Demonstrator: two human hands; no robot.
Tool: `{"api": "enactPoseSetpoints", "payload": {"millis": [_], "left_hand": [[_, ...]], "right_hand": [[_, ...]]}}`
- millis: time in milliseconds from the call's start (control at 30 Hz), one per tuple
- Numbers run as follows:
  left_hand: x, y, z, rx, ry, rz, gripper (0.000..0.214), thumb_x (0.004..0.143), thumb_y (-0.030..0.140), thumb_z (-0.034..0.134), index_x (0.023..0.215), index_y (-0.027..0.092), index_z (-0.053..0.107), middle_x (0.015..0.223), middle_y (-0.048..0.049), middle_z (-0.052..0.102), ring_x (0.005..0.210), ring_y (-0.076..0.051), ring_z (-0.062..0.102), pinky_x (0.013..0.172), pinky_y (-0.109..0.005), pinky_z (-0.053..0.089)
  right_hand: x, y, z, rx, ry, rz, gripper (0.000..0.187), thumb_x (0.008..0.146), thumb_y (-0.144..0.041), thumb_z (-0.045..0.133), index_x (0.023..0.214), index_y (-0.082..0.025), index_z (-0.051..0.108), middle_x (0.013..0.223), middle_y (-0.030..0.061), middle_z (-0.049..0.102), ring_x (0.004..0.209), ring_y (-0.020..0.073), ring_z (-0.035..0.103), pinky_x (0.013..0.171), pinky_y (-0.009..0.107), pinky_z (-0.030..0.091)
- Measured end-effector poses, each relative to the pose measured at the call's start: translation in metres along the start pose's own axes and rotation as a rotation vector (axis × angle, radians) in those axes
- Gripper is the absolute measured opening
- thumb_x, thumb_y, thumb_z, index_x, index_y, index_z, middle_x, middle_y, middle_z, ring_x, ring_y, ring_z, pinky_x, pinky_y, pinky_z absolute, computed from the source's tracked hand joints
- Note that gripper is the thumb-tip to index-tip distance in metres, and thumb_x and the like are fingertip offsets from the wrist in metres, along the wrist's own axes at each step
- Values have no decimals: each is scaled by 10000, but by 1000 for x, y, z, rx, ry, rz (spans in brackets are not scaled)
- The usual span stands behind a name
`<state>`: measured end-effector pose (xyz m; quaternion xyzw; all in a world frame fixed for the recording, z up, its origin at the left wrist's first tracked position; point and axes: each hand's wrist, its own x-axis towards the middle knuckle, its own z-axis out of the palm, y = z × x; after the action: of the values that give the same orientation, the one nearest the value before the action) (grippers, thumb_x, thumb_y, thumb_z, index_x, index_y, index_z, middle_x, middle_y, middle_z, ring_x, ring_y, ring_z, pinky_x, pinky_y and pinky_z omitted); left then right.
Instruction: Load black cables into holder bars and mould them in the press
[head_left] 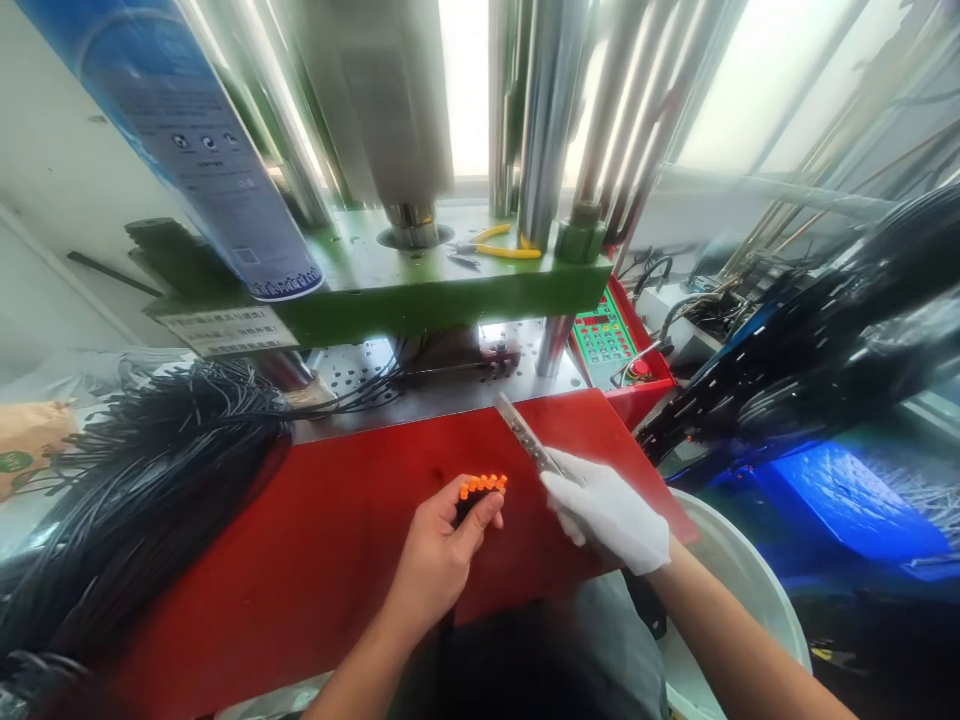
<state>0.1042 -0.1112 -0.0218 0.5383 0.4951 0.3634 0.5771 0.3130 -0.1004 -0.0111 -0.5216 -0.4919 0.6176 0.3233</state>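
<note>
Bare and closed, my left hand [439, 550] pinches a row of small orange-tipped pieces [484, 485] between thumb and fingers. Something dark shows under the orange tips, mostly hidden by the fingers. My right hand [611, 510], in a white glove, is wrapped round one end of a narrow metal bar [521, 430] with a line of holes or notches. The bar slants up and to the left, apart from the orange pieces. Both hands are above a red work surface [360, 510].
A green press [450, 300] stands ahead, with yellow-handled pliers [502, 248] and a blue spray can [217, 160] on it. Black cables [150, 460] pile at left. A red control box [611, 340], white bin [765, 580] and blue container [855, 500] are at right.
</note>
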Motion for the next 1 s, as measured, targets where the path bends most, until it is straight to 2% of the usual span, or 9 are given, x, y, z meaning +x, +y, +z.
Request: {"api": "enactPoseSetpoints", "payload": {"millis": [100,167,267,333,500,633,833,1000], "left_hand": [[-2,0,4,-31,-78,-3,319,898,439,512,827,138,590,706,-3,534,475,-49,295,470,-242,220],[-5,0,6,-35,-119,-9,312,907,427,499,855,135,598,708,-9,546,473,-53,300,468,-243,218],[-9,2,6,-23,-171,-30,310,917,418,482,840,136,587,695,-7,538,485,-59,298,473,-241,222],[-11,3,5,-5,-194,-37,311,918,415,480,820,137,580,678,-1,513,499,-65,299,481,-239,230],[-15,6,7,63,-203,-17,324,921,396,482,727,144,544,647,10,421,577,-90,343,512,-235,247],[-15,5,8,31,-241,-27,277,926,397,475,835,153,569,641,23,358,576,-96,308,515,-241,243],[-16,3,7,57,-253,-33,277,933,389,464,822,160,572,671,19,336,592,-99,283,526,-247,235],[-16,5,6,78,-246,-26,306,926,389,478,724,163,520,666,19,341,595,-102,283,531,-251,233]], "right_hand": [[1,4,8,274,43,-69,476,890,-528,476,1226,-192,517,702,-10,560,473,82,497,426,210,424],[1,1,13,364,68,-124,514,894,-515,482,1302,-203,490,751,11,582,520,93,524,451,219,449],[-4,-9,19,339,90,-223,471,898,-433,521,1324,-234,500,902,31,618,628,95,562,561,230,506],[-8,-17,22,303,97,-238,464,896,-394,531,1334,-247,496,945,26,621,638,86,560,580,229,518],[-12,-30,26,280,91,-197,447,899,-335,521,1334,-232,504,857,6,618,583,71,539,544,217,513],[-11,-32,25,294,62,-165,465,892,-314,530,1346,-225,493,860,12,622,603,79,542,545,216,519],[-15,-34,24,242,19,-155,443,893,-294,515,1329,-216,514,913,25,622,644,86,543,571,219,538],[-17,-37,24,218,38,-127,443,892,-268,511,1330,-206,513,911,23,623,636,79,543,577,212,535]]}}
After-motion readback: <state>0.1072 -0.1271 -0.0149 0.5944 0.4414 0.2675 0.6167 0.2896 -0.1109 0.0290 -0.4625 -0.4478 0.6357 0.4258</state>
